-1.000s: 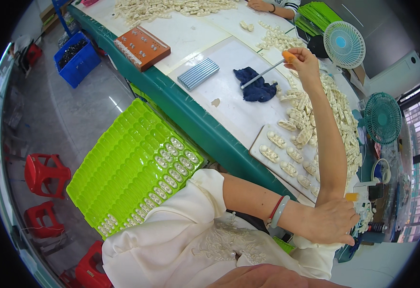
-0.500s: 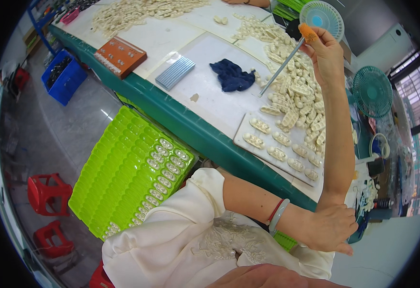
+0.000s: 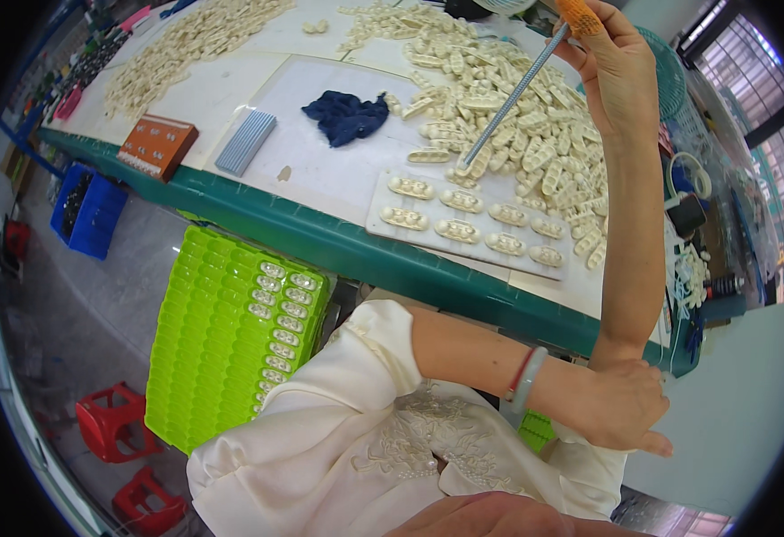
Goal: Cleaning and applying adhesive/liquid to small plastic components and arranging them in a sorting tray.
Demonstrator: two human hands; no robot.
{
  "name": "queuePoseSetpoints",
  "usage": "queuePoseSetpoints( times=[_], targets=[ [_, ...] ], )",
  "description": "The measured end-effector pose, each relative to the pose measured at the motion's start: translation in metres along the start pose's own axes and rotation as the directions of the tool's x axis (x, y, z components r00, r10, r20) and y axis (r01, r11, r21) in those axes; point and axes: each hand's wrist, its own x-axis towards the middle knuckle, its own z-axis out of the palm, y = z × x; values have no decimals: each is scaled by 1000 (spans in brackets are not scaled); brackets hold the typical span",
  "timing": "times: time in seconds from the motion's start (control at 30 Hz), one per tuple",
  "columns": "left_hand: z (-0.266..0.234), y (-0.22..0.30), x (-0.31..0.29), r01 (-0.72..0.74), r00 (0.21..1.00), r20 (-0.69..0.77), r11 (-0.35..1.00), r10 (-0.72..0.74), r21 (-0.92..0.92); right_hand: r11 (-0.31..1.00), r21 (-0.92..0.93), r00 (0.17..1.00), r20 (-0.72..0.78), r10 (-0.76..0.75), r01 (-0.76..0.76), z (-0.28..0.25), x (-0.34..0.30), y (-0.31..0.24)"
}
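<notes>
My right hand [image 3: 611, 63] is raised above the pile, an orange finger cover on one fingertip. It pinches a long, slim grey rod [image 3: 517, 94] with a ridged shaft. The rod slants down to the left, its lower end at a cream oblong piece [image 3: 466, 174] by the far edge of a white board [image 3: 433, 211]. Several similar pieces sit on the board in two rows. Behind it spreads a heap of cream pieces [image 3: 553, 134]. My left hand [image 3: 620, 407], with bracelets at the wrist, crosses over and clasps my right arm near the elbow.
A dark blue cloth [image 3: 347, 116], a ridged blue-grey block [image 3: 246, 141] and an orange-brown block [image 3: 159, 146] lie on the table. Left of me, green trays [image 3: 222, 340] hold white pieces. A blue bin [image 3: 89, 210] and red stools [image 3: 119, 421] stand on the floor.
My view has shifted, so the table sits higher and further left. The rod's tip has moved from the sheet near the cloth toward the white board. My left hand stays on my right arm.
</notes>
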Motion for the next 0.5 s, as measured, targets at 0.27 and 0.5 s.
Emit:
queuePoseSetpoints(
  times=[0.27,0.5],
  targets=[
    [-28,-71,-79,278,713,-466,820,-525,-500,929,344,902,-344,261,-137,-69,-128,18],
    [-15,-91,-104,46,512,-687,815,-515,-577,713,573,711,-294,638,-403,-66,-246,42]
  ],
)
